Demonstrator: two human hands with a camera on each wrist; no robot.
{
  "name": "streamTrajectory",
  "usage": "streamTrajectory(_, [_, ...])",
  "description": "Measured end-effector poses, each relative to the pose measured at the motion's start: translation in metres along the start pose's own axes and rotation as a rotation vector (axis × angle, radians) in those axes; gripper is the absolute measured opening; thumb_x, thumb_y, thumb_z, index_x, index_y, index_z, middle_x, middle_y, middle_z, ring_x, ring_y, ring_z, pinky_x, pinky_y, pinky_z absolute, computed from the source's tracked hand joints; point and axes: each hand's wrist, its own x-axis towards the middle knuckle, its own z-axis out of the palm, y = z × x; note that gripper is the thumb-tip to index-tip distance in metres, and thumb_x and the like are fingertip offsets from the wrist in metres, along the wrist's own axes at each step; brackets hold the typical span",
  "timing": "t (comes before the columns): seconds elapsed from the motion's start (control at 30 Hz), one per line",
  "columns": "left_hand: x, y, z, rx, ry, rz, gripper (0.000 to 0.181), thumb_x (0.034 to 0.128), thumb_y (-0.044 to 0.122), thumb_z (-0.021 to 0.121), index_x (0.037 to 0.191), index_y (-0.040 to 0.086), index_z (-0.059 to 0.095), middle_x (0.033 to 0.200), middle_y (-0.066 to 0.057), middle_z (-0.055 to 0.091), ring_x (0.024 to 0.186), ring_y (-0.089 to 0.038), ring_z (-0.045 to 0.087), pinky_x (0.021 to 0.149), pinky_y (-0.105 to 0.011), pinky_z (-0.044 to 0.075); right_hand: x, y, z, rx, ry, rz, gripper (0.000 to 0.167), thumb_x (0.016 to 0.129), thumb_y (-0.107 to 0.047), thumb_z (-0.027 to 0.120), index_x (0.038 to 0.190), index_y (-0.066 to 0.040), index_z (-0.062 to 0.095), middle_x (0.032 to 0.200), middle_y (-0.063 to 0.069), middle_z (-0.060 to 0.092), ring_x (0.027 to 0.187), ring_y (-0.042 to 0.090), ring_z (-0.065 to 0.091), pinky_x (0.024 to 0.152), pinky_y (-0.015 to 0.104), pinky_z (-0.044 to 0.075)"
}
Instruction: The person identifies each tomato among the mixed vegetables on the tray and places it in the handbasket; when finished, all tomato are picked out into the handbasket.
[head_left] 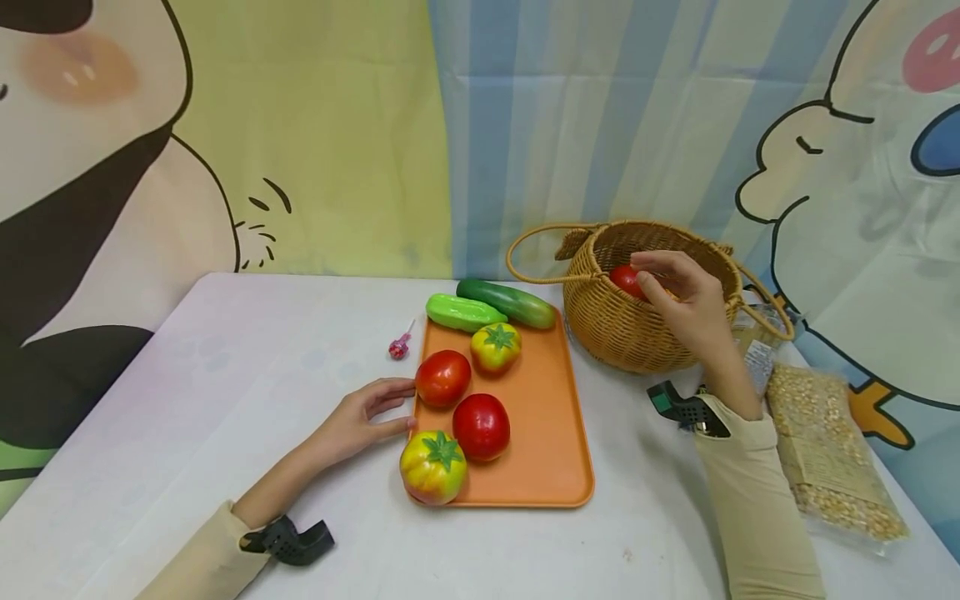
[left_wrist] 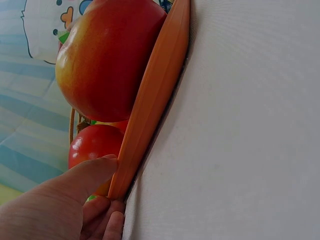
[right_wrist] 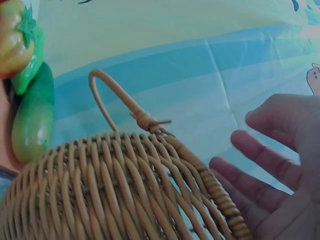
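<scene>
My left hand (head_left: 366,421) rests at the left edge of an orange tray (head_left: 543,433), its thumb and fingertips touching the rim (left_wrist: 145,110). On the tray lie two red tomatoes (head_left: 481,427), two yellow-red tomatoes (head_left: 496,347) with green leafy tops, a light green ridged vegetable (head_left: 465,312) and a dark green cucumber (head_left: 510,303). My right hand (head_left: 688,302) is over the mouth of a wicker basket (head_left: 622,333), fingers spread and loosely bent. A red tomato (head_left: 626,281) shows inside the basket beside the thumb. The right wrist view shows nothing between the fingers (right_wrist: 250,185).
A wrapped lollipop (head_left: 400,344) lies left of the tray. Behind the right forearm, a clear bag of yellow grains (head_left: 828,450) lies along the table's right side. The basket's looped handles (head_left: 525,254) stick out sideways. A printed curtain (head_left: 360,150) stands behind the white table.
</scene>
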Motion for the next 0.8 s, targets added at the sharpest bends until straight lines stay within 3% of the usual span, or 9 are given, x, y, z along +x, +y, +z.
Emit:
streamTrajectory(0.07, [0.0,0.0,0.0,0.001,-0.002,-0.003,0.058,0.0859,0.012,0.076,0.136,-0.004,0.05,0.135,-0.022,0.055,0.124,-0.036,0.056,0.104,-0.037,0.046,-0.001,-0.002,0.003,0.057,0.007,-0.01,0.025,0.092,0.01,0.058,0.116,0.011,0.063,0.113,-0.01,0.064,0.105,0.003,0.061,0.087,0.011,0.051])
streamTrajectory(0.2, [0.0,0.001,0.0,0.004,-0.004,-0.011,0.058,0.086,0.013,0.076,0.136,-0.004,0.05,0.135,-0.022,0.055,0.124,-0.036,0.056,0.104,-0.038,0.046,-0.001,-0.004,0.012,0.139,-0.014,-0.034,0.025,0.091,0.013,0.057,0.116,0.014,0.061,0.114,-0.007,0.064,0.105,0.008,0.062,0.087,0.014,0.052])
streamTrajectory(0.4, [-0.001,0.001,0.0,0.0,-0.008,-0.013,0.058,0.0863,0.012,0.075,0.136,-0.004,0.05,0.135,-0.022,0.055,0.124,-0.036,0.055,0.104,-0.038,0.045,-0.003,-0.007,0.024,0.22,-0.073,-0.084,0.026,0.089,0.017,0.056,0.114,0.012,0.063,0.113,0.011,0.063,0.101,0.017,0.062,0.083,0.016,0.054])
streamTrajectory(0.6, [-0.001,0.002,0.0,0.0,-0.011,-0.018,0.059,0.0864,0.013,0.075,0.137,-0.003,0.049,0.136,-0.022,0.055,0.124,-0.036,0.055,0.105,-0.038,0.045,-0.004,-0.006,0.037,0.224,-0.145,-0.117,0.027,0.087,0.02,0.056,0.113,0.014,0.062,0.112,0.016,0.062,0.103,0.018,0.062,0.081,0.016,0.055])
streamTrajectory(0.8, [0.0,0.001,0.0,0.0,-0.01,-0.015,0.059,0.0863,0.014,0.075,0.137,-0.003,0.049,0.135,-0.022,0.055,0.124,-0.036,0.055,0.104,-0.037,0.045,-0.006,-0.005,0.051,0.194,-0.243,-0.132,0.027,0.088,0.017,0.058,0.115,0.015,0.06,0.116,0.023,0.059,0.107,0.009,0.059,0.086,0.017,0.054])
